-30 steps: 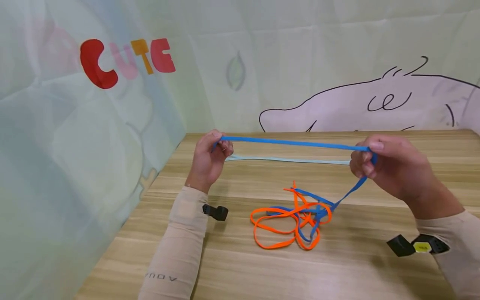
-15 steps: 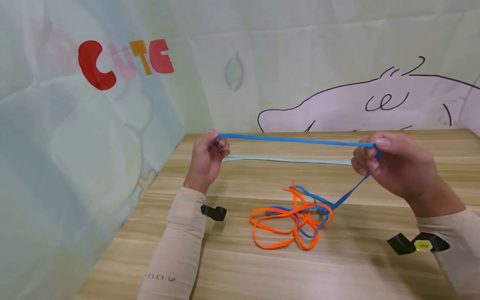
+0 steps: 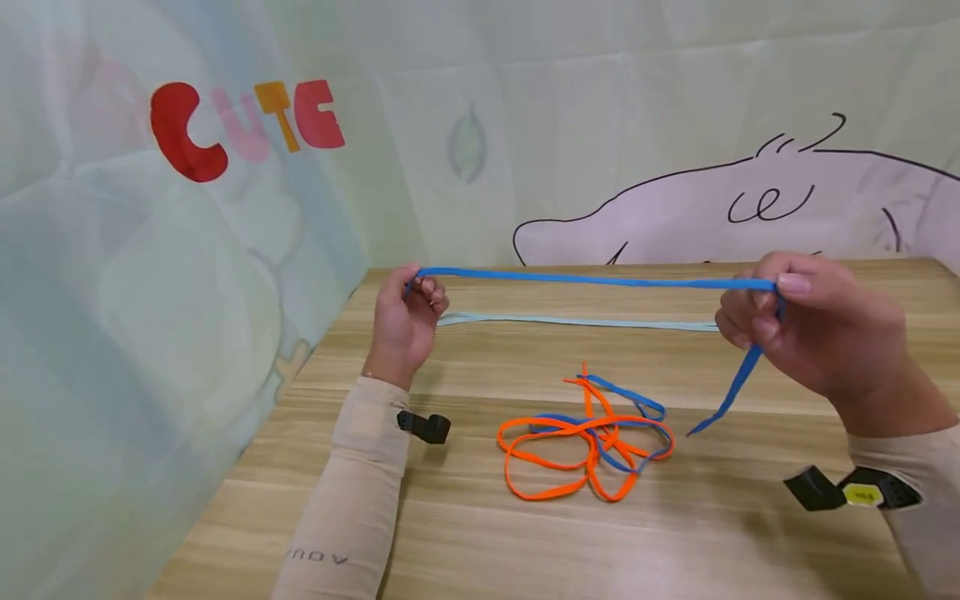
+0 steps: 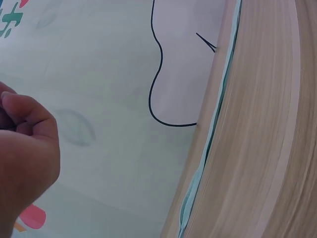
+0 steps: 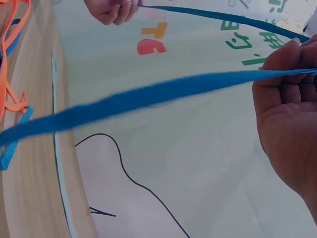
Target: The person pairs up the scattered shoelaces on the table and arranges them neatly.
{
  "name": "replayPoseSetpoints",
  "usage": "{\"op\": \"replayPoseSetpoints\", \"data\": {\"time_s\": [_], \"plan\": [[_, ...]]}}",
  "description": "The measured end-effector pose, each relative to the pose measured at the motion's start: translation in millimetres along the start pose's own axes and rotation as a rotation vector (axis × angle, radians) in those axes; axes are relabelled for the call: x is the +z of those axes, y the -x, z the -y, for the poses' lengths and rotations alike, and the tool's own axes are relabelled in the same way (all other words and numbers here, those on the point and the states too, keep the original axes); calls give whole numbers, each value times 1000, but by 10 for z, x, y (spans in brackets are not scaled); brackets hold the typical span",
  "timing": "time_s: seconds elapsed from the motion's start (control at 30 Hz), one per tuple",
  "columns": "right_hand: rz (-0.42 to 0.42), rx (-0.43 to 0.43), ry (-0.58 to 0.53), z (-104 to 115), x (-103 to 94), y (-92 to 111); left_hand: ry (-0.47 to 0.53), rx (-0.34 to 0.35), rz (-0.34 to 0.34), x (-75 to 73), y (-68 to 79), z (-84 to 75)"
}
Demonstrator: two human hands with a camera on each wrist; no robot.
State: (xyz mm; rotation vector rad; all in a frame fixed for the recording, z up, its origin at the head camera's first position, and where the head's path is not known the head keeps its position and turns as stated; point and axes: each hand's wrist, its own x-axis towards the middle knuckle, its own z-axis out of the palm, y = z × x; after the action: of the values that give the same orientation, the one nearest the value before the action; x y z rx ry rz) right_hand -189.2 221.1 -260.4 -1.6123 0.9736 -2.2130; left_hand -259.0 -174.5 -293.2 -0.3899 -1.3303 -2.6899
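A flat blue shoelace [image 3: 600,281] runs nearly straight across the head view, raised above the table. My left hand [image 3: 405,329] pinches it at its left, between thumb and fingers. At the other side, my right hand [image 3: 825,325] grips it with the thumb on top. From the right hand a loose tail hangs down and ends in a tip, apart from the pile. Below lies a tangle of orange shoelace [image 3: 547,493] and blue lace [image 3: 622,389]. The right wrist view shows the hanging tail [image 5: 148,96] close up.
A pale blue lace [image 3: 570,321] lies stretched along the back of the wooden table [image 3: 480,542], behind both hands. Printed cloth walls [image 3: 420,167] stand at the left and back.
Both hands have moved apart, the right one further to the right. The held lace's tail has slid out of the tangle and hangs free. The orange lace has barely shifted.
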Motion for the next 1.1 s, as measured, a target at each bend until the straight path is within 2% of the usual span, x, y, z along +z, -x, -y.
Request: {"op": "replayPoseSetpoints", "data": {"time_s": [0.17,0.7,0.9,1.1], "plan": [[-2,12,-11,29,28,-21,42,1,-26,-38,4,-7],[-33,1,38,82,-45,-8,31,47,-31,-73,9,-19],[-73,16,14,99,-105,34,47,41,-51,-84,10,-30],[-69,15,-38,113,-165,60,45,39,-62,-96,9,-32]]}}
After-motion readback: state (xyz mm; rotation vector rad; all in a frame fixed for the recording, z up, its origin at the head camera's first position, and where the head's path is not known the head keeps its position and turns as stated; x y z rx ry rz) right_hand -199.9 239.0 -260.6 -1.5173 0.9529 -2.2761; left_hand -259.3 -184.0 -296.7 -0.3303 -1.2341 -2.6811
